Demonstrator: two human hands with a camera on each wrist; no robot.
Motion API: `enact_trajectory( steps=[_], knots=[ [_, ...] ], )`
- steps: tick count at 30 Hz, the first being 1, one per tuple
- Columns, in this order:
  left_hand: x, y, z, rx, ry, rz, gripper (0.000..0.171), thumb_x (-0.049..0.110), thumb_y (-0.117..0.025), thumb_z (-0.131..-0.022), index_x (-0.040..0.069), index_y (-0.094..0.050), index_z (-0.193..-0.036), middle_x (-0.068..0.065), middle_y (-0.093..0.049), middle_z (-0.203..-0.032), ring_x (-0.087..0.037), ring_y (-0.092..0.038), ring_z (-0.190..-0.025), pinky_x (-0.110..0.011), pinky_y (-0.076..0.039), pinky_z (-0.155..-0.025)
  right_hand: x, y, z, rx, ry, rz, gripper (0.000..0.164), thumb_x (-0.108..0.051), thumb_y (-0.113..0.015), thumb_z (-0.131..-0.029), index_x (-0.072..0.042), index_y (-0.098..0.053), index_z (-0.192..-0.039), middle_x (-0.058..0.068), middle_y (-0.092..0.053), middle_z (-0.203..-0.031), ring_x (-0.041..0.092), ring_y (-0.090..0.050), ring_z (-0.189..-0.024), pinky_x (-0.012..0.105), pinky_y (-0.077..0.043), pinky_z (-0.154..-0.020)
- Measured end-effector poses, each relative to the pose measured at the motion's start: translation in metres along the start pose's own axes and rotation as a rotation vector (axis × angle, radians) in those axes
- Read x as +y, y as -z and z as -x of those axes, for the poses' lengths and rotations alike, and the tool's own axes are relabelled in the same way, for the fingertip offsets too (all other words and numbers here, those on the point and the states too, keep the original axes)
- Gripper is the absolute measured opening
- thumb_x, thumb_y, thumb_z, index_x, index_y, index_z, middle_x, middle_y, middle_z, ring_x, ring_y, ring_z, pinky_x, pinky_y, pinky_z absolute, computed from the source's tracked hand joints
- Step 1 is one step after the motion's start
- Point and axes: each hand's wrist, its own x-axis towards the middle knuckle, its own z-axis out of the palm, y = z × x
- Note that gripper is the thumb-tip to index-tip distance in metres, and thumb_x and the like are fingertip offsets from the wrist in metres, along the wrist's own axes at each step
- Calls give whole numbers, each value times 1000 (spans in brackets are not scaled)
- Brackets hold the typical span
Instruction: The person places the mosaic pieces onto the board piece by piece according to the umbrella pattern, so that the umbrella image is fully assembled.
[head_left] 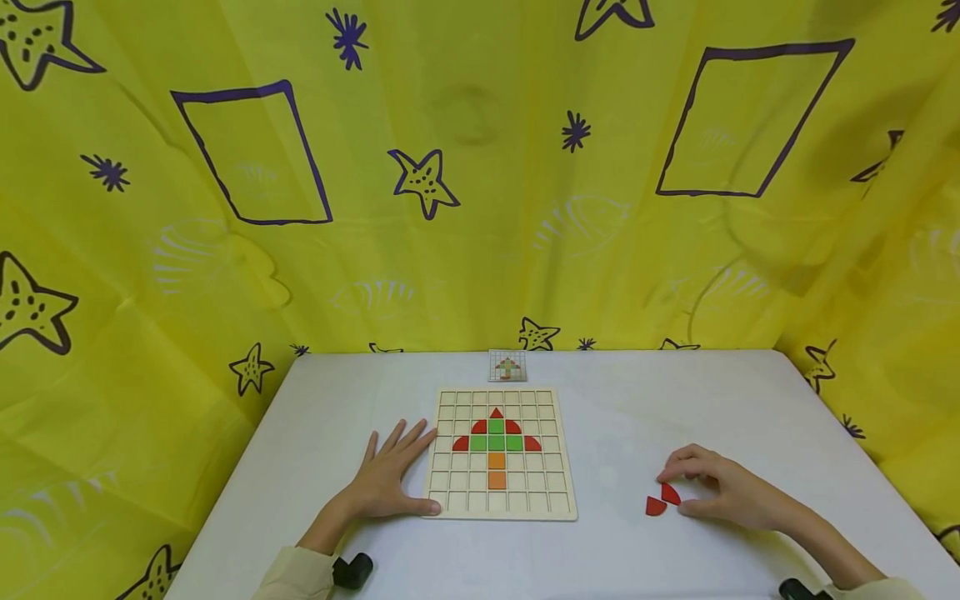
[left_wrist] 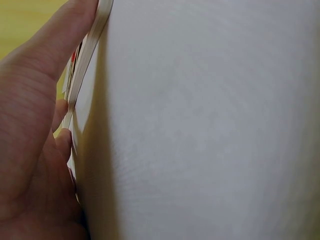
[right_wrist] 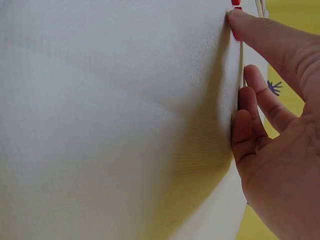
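Note:
A pale wooden grid board (head_left: 527, 503) lies flat on the table with several red, green and orange pieces in its cells. A red triangle (head_left: 497, 413) tops the pattern, and two orange squares (head_left: 497, 471) form its stem. My left hand (head_left: 386, 479) lies beside the board with fingers spread, thumb and fingertips against its left edge. Off to the right, my right hand (head_left: 723, 492) has thumb and index finger at opposite ends of a red quarter-circle piece (head_left: 670, 494), pinching it close over the table. Another red quarter-circle piece (head_left: 656, 507) lies right beside it.
A small pattern card (head_left: 507, 366) with a similar picture lies behind the board, near the table's back edge. The white table (head_left: 600, 558) is bordered by a yellow curtain (head_left: 480, 275) with drawn stars at the back and sides.

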Motion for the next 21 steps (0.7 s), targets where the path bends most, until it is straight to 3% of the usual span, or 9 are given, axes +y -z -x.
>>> enact_trajectory(
  steps=[7,14,21],
  knots=[
    [0,0,1,11,-4,7,114,70,-82,-70,21,-36,-161,-7,-25,-170,-41,-8,-157,-75,4,-116,2,-3,0,35,9,3,30,-17,-83,-87,-18,-75,-116,0,-60,-116,7,-54,-101,20,-46,-77],
    [0,-1,2,22,-17,6,113,69,-83,-70,20,-37,-161,-8,-26,-169,-42,-10,-156,-76,3,-116,2,-4,1,40,-1,-5,30,-16,-83,-87,-18,-75,-116,0,-61,-116,7,-55,-102,17,-45,-82],
    [0,0,0,17,-10,17,114,70,-82,-70,20,-36,-161,-8,-25,-169,-42,-9,-156,-76,5,-115,0,-3,0,47,-8,17,28,-18,-84,-86,-20,-74,-113,-1,-62,-113,8,-56,-100,19,-45,-78]
  ],
)
